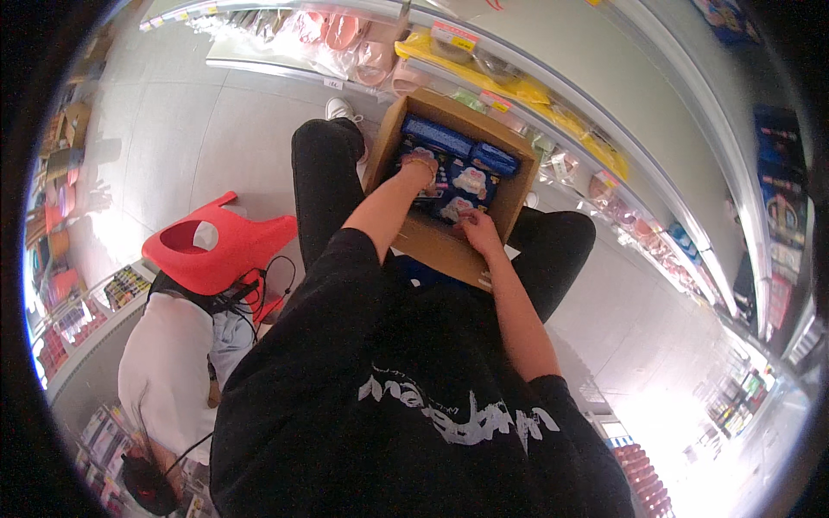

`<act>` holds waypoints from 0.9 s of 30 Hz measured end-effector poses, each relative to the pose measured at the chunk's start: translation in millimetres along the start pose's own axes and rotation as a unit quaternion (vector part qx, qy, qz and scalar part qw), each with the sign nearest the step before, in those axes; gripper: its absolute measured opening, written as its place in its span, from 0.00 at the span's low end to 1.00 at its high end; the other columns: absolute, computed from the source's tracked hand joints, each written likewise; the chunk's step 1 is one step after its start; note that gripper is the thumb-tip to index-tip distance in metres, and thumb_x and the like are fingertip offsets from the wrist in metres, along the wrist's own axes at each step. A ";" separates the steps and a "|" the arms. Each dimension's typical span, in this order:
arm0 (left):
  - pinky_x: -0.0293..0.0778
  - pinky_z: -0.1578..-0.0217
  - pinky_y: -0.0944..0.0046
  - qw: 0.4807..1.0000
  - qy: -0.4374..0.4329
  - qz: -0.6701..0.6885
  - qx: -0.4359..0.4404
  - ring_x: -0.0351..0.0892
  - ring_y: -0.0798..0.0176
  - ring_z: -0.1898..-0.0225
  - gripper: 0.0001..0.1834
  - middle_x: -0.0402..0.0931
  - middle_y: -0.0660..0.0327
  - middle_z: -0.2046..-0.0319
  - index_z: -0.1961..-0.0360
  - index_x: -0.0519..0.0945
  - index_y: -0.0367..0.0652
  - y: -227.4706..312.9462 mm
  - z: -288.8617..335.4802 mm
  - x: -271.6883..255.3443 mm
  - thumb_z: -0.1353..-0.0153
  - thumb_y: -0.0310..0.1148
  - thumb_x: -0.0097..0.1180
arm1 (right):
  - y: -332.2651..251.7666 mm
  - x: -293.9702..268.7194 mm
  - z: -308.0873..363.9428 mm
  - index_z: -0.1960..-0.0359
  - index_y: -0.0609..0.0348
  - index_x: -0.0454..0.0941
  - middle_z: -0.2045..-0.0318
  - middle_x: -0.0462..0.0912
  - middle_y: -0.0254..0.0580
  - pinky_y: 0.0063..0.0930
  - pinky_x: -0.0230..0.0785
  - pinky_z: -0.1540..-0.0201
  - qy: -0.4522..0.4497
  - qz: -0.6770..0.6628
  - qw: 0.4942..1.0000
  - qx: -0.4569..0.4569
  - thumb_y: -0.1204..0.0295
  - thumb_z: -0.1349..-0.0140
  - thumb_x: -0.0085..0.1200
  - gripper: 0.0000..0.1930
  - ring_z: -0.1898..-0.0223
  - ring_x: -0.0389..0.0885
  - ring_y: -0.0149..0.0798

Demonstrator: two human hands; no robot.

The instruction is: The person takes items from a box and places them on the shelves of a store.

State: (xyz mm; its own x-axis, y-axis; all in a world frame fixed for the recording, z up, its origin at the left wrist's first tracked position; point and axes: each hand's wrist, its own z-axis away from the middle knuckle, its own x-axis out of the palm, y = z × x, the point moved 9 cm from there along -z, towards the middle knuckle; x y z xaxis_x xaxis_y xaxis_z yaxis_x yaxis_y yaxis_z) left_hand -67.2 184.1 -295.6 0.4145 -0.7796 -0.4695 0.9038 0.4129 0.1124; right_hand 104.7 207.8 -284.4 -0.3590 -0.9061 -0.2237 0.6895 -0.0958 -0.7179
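Note:
Between my bent knees stands an open cardboard box with flat dark blue packages inside, printed with white cartoon shapes. Along its far wall, narrower blue packs are tucked on edge. My left hand reaches into the left part of the box, fingers bent down around the edge of a blue package; its fingertips are partly hidden. At the near right wall, my right hand has curled fingers pinching the near edge of a package. A dark blue item shows on my lap, below the box.
Beyond the box runs a shelf with yellow trays and bagged pink goods. On the left, a person in white is close by, next to a red plastic piece with black cables. Grey tiled floor surrounds me.

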 end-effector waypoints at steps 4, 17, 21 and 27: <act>0.67 0.50 0.60 0.973 0.058 0.216 0.058 0.67 0.52 0.48 0.53 0.63 0.50 0.45 0.45 0.62 0.33 -11.3 3.5 -30.7 0.68 0.59 0.64 | -21.6 -16.4 14.6 0.56 0.64 0.70 0.69 0.80 0.44 0.28 0.70 0.63 0.048 -0.082 0.995 0.020 0.75 0.44 0.44 0.14 0.67 0.79 0.35; 0.64 0.48 0.55 0.448 -0.131 0.813 0.349 0.71 0.57 0.51 0.27 0.71 0.55 0.52 0.48 0.66 0.37 62.8 161.4 -52.2 0.45 0.43 0.47 | -126.4 -54.0 101.9 0.48 0.58 0.65 0.54 0.72 0.38 0.31 0.63 0.50 0.035 -0.504 0.850 -0.149 0.59 0.40 0.47 0.22 0.53 0.71 0.35; 0.64 0.48 0.55 0.428 -0.154 0.819 0.351 0.71 0.56 0.51 0.25 0.71 0.54 0.52 0.48 0.67 0.38 78.5 158.1 -38.6 0.43 0.44 0.44 | -150.5 -50.3 118.2 0.49 0.62 0.66 0.54 0.73 0.39 0.28 0.63 0.51 0.042 -0.484 0.863 -0.141 0.67 0.43 0.52 0.21 0.54 0.71 0.34; 0.66 0.55 0.57 0.558 0.005 0.773 0.302 0.66 0.63 0.50 0.23 0.68 0.62 0.50 0.47 0.65 0.51 53.3 85.9 -4.5 0.38 0.51 0.36 | -132.1 -68.2 120.7 0.51 0.63 0.67 0.57 0.75 0.42 0.30 0.67 0.53 0.156 -0.173 0.957 -0.176 0.74 0.52 0.60 0.25 0.57 0.74 0.35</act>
State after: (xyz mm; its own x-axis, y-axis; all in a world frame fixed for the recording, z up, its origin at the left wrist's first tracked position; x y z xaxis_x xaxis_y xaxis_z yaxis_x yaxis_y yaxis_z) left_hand -11.7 169.2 -212.2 0.7510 0.2925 0.5919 -0.6601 0.3523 0.6634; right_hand 114.1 232.5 -94.8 -0.7353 -0.6729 -0.0803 0.2620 -0.1731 -0.9494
